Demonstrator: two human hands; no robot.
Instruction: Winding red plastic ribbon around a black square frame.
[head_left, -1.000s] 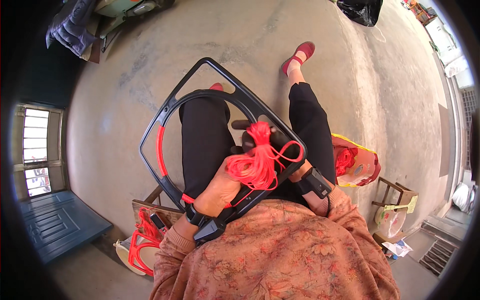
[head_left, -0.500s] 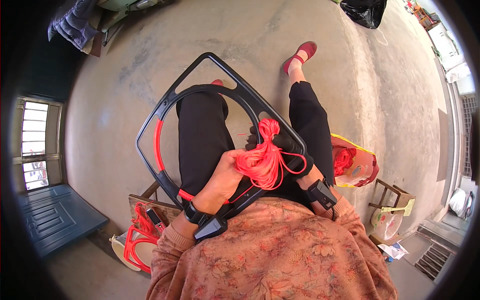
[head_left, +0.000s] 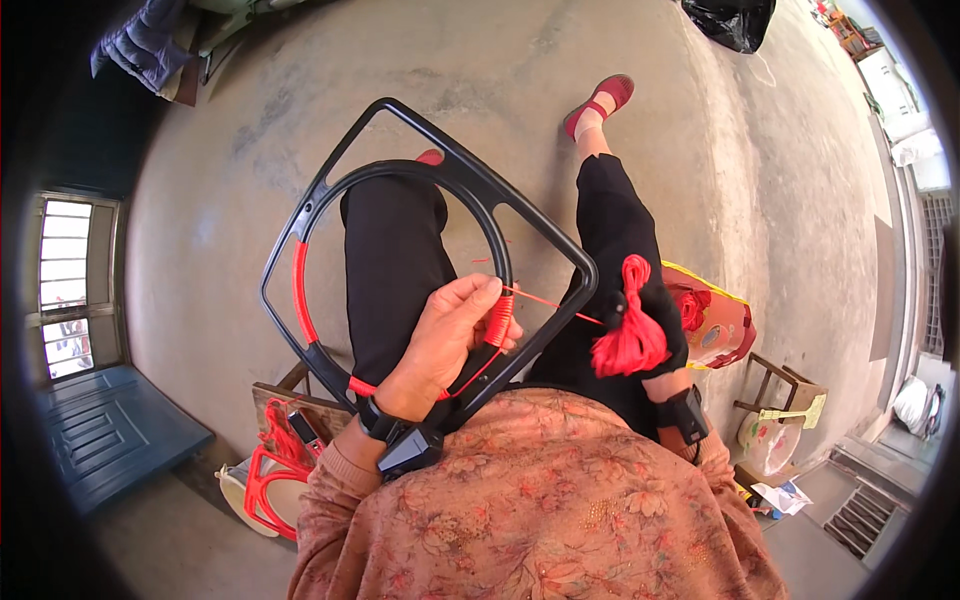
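Note:
A black frame [head_left: 470, 172], a round ring set inside an angular outer rim, lies tilted over my lap. Red cord is coiled tightly round the ring in places, with one coil [head_left: 500, 320] beside my left hand [head_left: 455, 325]. That bare hand is closed on the ring at this coil, thumb and finger pinching the cord against it. From there a thin red strand stretches right to my right hand [head_left: 660, 318], which wears a black glove and is closed round a looped hank of red cord [head_left: 630, 345]. The glove's fingers are partly hidden by the hank.
By my right leg stands a red bag [head_left: 722, 325] with red material inside. A small wooden stool [head_left: 785, 385] is farther right. On my left, a wooden seat [head_left: 285, 400] holds red cord, near a red frame [head_left: 262, 495]. A black plastic bag [head_left: 730, 22] lies far ahead.
My right hand has carried the cord hank to the right, away from the ring, drawing the strand straight. My left hand has shifted onto the coil. The frame has moved slightly left.

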